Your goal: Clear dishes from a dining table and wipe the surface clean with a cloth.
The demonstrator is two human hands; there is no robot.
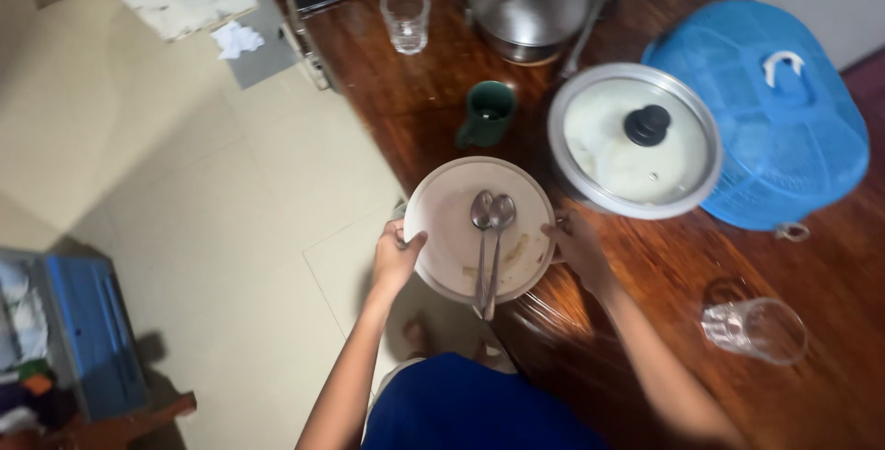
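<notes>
Two spoons [489, 247], plain steel ones lying side by side with bowls away from me, ride loose on the round pale used plate [461, 229] that I hold at the near edge of the dark reddish wooden table [664, 275]; my left hand [396, 256] grips the plate's left rim with the thumb curled over the top, and my right hand [576, 245] clasps the right rim, fingers closed on the edge, so both hands are shut on the plate and nothing else; the plate hangs partly over the table edge and partly over the pale tiled floor [230, 229], with smears of food on its face; as I judge it, the point to mind is keeping it level, since the spoon handles point toward me past the near rim and would slide off if I tip that side down; I judge an even grip on both sides better than pinching one; just beyond the plate stands a dark green mug [487, 113], and beside my right hand sits a round metal pot with a glass lid and black knob [636, 141], near enough to knock; a blue mesh food cover [774, 118] lies behind it, and a clear drinking glass [756, 328] lies on its side to my right, well apart from the plate.
</notes>
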